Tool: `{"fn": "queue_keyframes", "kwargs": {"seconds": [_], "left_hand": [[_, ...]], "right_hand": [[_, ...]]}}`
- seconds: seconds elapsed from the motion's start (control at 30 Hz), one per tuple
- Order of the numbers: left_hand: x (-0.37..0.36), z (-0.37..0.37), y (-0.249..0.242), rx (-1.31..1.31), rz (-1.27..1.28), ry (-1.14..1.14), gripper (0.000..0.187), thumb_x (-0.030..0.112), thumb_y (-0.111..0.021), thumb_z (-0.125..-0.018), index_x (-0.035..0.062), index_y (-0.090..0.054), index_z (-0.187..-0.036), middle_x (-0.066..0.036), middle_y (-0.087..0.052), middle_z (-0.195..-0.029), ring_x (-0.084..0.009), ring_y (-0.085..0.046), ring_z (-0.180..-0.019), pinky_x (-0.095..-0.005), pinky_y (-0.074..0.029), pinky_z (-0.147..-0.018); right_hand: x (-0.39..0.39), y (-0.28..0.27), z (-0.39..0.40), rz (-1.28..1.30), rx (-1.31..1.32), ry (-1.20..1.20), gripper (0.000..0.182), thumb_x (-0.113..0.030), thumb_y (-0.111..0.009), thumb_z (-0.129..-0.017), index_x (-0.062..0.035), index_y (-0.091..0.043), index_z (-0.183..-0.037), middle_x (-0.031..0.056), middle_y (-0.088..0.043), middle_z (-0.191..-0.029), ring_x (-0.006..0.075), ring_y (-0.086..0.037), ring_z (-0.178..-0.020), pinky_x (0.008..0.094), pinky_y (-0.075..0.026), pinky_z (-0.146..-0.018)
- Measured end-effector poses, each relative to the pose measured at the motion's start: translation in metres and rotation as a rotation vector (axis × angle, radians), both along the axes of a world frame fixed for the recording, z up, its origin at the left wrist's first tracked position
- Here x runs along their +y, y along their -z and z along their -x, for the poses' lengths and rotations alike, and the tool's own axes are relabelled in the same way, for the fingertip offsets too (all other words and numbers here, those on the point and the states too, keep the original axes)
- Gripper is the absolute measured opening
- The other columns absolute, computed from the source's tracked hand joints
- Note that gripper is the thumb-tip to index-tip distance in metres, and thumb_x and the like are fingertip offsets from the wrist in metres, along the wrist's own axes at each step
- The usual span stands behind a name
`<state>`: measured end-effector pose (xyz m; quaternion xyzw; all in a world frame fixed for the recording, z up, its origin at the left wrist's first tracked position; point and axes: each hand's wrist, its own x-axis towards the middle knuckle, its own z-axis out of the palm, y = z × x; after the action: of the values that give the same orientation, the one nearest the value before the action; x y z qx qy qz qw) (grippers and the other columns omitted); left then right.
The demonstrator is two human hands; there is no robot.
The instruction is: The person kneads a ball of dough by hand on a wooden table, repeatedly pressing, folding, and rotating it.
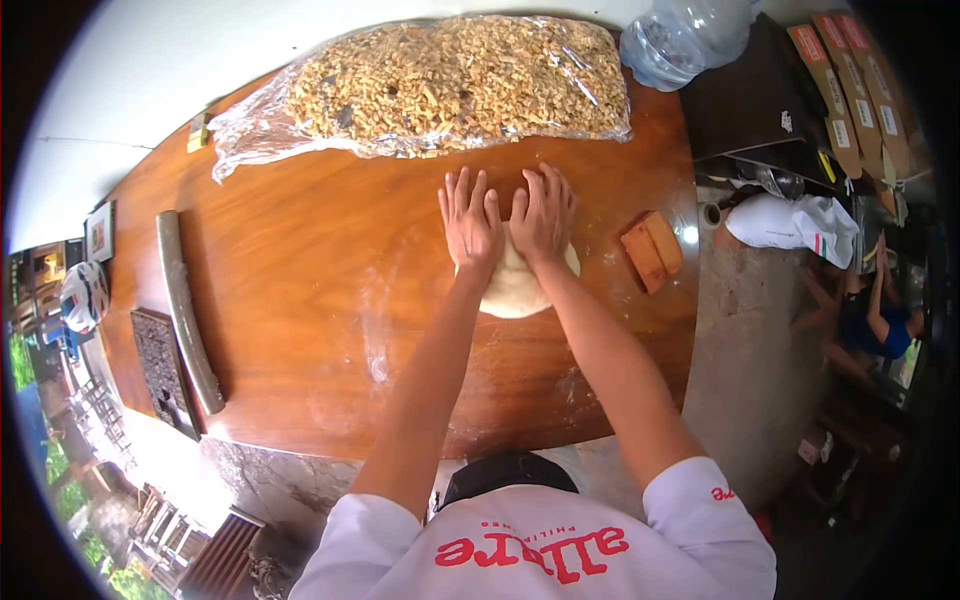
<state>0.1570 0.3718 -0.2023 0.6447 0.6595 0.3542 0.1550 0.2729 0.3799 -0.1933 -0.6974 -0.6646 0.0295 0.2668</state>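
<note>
A round, pale lump of dough (518,292) lies on the brown wooden table (290,270), close to its front edge. My left hand (471,222) presses on the dough's upper left part, fingers stretched forward and spread. Beside it, my right hand (541,215) pushes on the upper right part, its fingers apart and slightly bent. Both palms touch the dough and hide its far side. To the right rests a small brown block-like piece (652,251), probably wooden. White flour-like smears mark the tabletop around the dough.
A clear plastic bag of light brown chopped pieces (460,85) spans the table's far side. Behind it at right stands a large clear bottle (680,45). At left lie a long grey tube (187,310) and a dark rectangular panel (163,370). Another person (885,325) is at far right.
</note>
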Motion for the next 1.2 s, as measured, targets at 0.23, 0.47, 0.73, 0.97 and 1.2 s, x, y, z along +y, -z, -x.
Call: {"fn": "queue_keyframes", "kwargs": {"seconds": [0.23,0.47,0.73,0.97,1.2], "left_hand": [[-0.113,0.009,-0.04,-0.517,0.289,0.252,0.056,0.041,-0.043,-0.107,0.0006,-0.053,-0.144,-0.027,-0.052,-0.141,-0.0425,-0.048,-0.132,-0.0456,-0.04,-0.109],[-0.231,0.029,-0.027,-0.645,0.263,-0.003,0.052,0.039,-0.046,-0.106,0.001,-0.056,-0.14,-0.026,-0.06,-0.119,-0.037,-0.06,-0.106,-0.0436,-0.047,-0.097],[-0.196,0.046,-0.061,-0.35,0.206,0.216,0.041,0.035,-0.057,-0.1,0.0019,-0.066,-0.123,-0.026,-0.059,-0.135,-0.0437,-0.057,-0.123,-0.0455,-0.048,-0.101],[-0.271,0.047,-0.04,-0.254,0.143,0.393,0.038,0.023,-0.057,-0.096,0.0026,-0.064,-0.128,-0.022,-0.058,-0.137,-0.042,-0.054,-0.127,-0.0488,-0.043,-0.109],[-0.263,0.05,-0.016,-0.165,0.105,0.374,0.048,0.019,-0.053,-0.094,0.003,-0.057,-0.139,-0.02,-0.054,-0.144,-0.0411,-0.046,-0.137,-0.0539,-0.031,-0.118]], "right_hand": [[0.002,-0.031,-0.078,0.085,1.324,-0.09,0.042,-0.035,-0.046,-0.107,-0.0025,-0.065,-0.125,0.0109,-0.07,-0.126,0.0198,-0.061,-0.123,0.0364,-0.045,-0.104],[-0.157,-0.002,-0.023,0.205,0.55,-0.362,0.047,-0.018,-0.064,-0.094,0.0002,-0.057,-0.137,0.0173,-0.056,-0.144,0.0374,-0.052,-0.134,0.0469,-0.038,-0.116],[-0.314,-0.07,0.023,0.037,0.144,-0.452,0.045,-0.009,-0.065,-0.086,-0.0034,-0.061,-0.13,0.0163,-0.056,-0.143,0.0425,-0.05,-0.134,0.0497,-0.039,-0.112],[-0.334,-0.064,0.038,-0.007,0.357,-0.043,0.036,-0.01,-0.057,-0.092,-0.0039,-0.06,-0.128,0.0249,-0.052,-0.141,0.0425,-0.05,-0.131,0.0491,-0.042,-0.106],[-0.291,-0.017,0.034,0.001,0.064,-0.156,0.047,-0.029,-0.036,-0.105,-0.0088,-0.053,-0.143,0.0239,-0.045,-0.15,0.043,-0.04,-0.141,0.0578,-0.025,-0.117]]}}
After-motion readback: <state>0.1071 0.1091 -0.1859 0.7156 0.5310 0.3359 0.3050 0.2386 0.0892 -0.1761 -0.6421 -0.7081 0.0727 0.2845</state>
